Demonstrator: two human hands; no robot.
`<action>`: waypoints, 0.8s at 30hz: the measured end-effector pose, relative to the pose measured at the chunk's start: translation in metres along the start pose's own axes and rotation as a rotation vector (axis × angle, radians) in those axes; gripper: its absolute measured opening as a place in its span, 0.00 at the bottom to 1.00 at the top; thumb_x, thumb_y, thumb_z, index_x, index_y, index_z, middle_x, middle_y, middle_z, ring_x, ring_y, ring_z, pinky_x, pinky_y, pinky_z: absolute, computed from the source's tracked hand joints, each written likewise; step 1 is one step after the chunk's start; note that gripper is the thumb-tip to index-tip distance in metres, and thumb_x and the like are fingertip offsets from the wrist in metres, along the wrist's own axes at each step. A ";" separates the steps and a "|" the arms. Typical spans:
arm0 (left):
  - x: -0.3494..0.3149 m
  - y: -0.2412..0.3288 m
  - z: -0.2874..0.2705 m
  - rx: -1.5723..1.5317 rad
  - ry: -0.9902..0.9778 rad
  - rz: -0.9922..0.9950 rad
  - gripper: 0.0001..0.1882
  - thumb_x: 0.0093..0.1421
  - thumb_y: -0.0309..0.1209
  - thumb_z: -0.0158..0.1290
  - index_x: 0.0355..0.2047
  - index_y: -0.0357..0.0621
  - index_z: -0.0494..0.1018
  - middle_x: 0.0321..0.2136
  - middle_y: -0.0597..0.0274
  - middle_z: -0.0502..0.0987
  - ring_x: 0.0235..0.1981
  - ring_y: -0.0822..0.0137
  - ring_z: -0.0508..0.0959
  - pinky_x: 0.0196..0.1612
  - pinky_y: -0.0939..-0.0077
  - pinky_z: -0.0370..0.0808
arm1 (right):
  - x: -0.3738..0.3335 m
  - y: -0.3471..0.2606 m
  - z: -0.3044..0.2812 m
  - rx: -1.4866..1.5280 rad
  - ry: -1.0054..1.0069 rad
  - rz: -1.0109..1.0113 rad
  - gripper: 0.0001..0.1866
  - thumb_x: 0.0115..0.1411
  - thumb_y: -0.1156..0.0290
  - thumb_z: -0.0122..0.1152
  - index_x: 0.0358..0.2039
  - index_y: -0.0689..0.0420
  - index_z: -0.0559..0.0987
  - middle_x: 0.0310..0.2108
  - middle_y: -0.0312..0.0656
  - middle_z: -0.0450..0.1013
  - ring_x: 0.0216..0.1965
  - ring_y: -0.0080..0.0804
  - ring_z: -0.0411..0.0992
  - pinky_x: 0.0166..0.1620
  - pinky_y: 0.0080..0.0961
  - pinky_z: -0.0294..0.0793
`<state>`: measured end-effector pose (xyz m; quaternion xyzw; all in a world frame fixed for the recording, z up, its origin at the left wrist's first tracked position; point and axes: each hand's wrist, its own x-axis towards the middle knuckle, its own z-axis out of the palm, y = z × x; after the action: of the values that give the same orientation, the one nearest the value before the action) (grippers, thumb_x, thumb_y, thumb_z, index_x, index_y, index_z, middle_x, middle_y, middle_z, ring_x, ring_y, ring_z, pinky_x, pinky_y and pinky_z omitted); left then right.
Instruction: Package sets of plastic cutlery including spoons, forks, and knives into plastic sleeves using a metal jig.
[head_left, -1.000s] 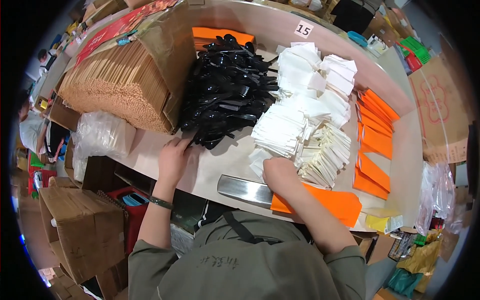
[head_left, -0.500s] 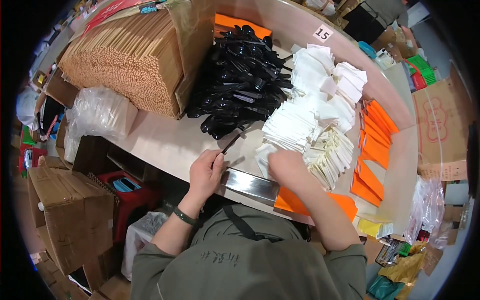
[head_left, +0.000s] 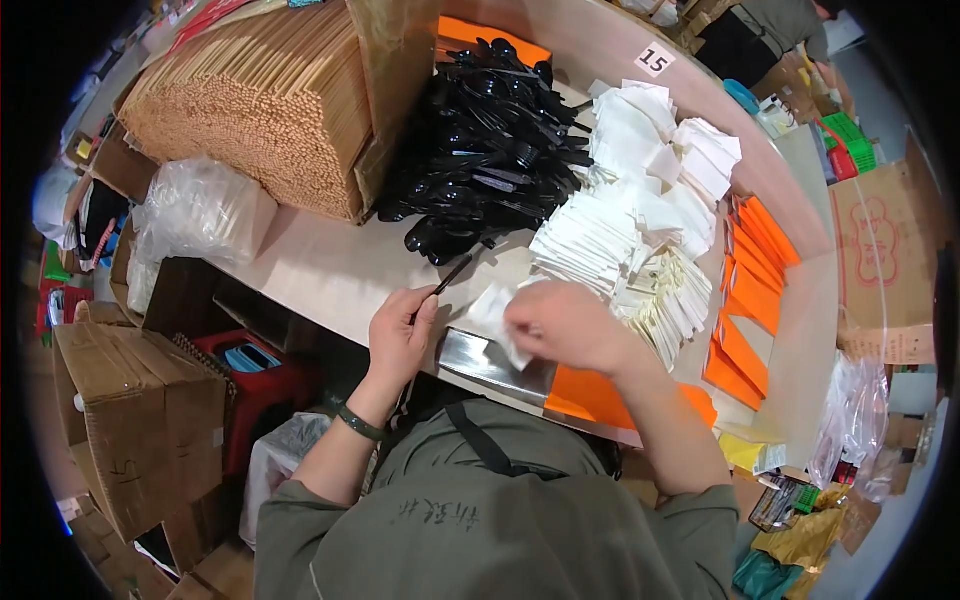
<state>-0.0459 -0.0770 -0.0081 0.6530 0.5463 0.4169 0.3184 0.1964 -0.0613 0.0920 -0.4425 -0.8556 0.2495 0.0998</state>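
My left hand [head_left: 399,335] is closed around a thin black plastic utensil [head_left: 454,274], which points up and away over the near edge of the table. To its right, my right hand [head_left: 570,325] pinches a white paper napkin [head_left: 488,310] above a shiny metal strip [head_left: 490,360]. Beyond the hands lies a heap of black plastic cutlery [head_left: 490,165], with spoons and forks showing. White napkins [head_left: 585,245] are piled beside it, just past my right hand. An orange sheet [head_left: 585,395] lies at the table edge under my right forearm.
Folded orange pieces [head_left: 755,275] line the table's right side. A carton [head_left: 400,100] packed with thin brown pieces stands far left, with a clear plastic bag [head_left: 205,215] before it. A cardboard box [head_left: 140,410] and a red stool [head_left: 285,385] are at lower left.
My right hand has drawn a napkin left from the pile toward the utensil. My left hand, still gripping the utensil, has shifted slightly left and up.
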 end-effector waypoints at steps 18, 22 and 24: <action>0.000 0.020 -0.009 0.126 -0.302 0.383 0.13 0.53 0.21 0.59 0.40 0.44 0.78 0.35 0.59 0.79 0.38 0.54 0.78 0.42 0.63 0.74 | -0.067 -0.016 0.052 0.058 0.271 0.230 0.08 0.56 0.72 0.64 0.36 0.59 0.79 0.34 0.45 0.74 0.39 0.46 0.74 0.40 0.38 0.74; -0.009 0.029 0.002 0.118 -0.440 0.479 0.16 0.49 0.20 0.61 0.39 0.48 0.79 0.36 0.61 0.80 0.38 0.55 0.79 0.41 0.62 0.75 | -0.098 -0.010 0.037 0.048 0.409 0.170 0.15 0.55 0.71 0.66 0.43 0.59 0.79 0.43 0.46 0.76 0.46 0.44 0.75 0.47 0.37 0.75; -0.013 0.042 0.015 0.046 -0.518 0.505 0.17 0.47 0.23 0.62 0.39 0.50 0.80 0.35 0.59 0.80 0.37 0.53 0.79 0.38 0.63 0.76 | -0.115 -0.017 0.045 -0.081 0.336 -0.002 0.16 0.56 0.71 0.63 0.46 0.59 0.78 0.49 0.46 0.75 0.51 0.43 0.74 0.51 0.40 0.74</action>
<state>-0.0142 -0.0980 0.0190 0.8582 0.2782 0.2908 0.3187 0.2343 -0.1775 0.0682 -0.4806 -0.8367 0.1373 0.2237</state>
